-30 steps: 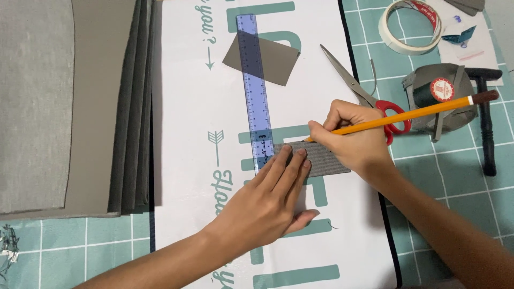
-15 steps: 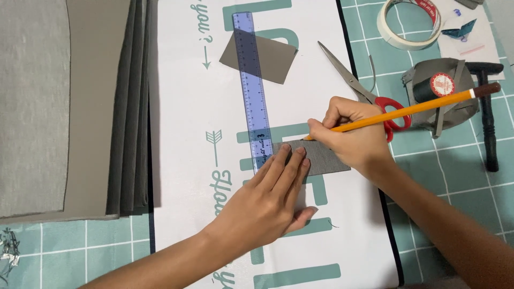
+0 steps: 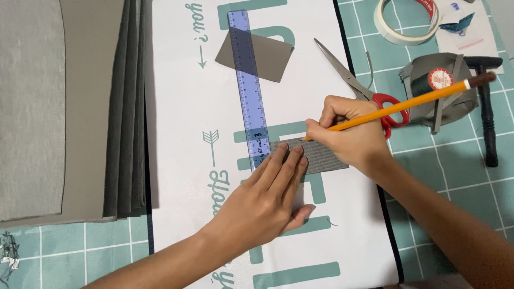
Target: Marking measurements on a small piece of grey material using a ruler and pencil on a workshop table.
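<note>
Evidently little has moved over the last second: the right hand [image 3: 356,136] sits where it did, its fingers [image 3: 327,115] pinched shut around an orange pencil [image 3: 399,104] whose tip rests on the upper edge of a small grey rectangular piece [image 3: 320,156]. The left hand [image 3: 267,195] lies flat with fingers spread and holding nothing, the fingertips pressing down on the left end of that grey piece, just beside the lower end of a translucent blue ruler [image 3: 248,80]. The only visible change is slight (the view has drifted a touch, so the ruler and the things around it appear a little lower and shifted). By the look of it the pencil tip has barely travelled, which suggests the marking on the grey piece is at the same spot as before.

The grey piece lies on a white printed sheet [image 3: 182,107] with teal lettering, which covers a teal gridded cutting mat [image 3: 444,160] on the surface. A second, larger grey piece [image 3: 273,56] lies under the ruler's upper part. Red-handled scissors [image 3: 356,80] lie just behind the right hand, a roll of tape [image 3: 404,24] farther off, and a stack of grey sheets [image 3: 80,107] at the left.
</note>
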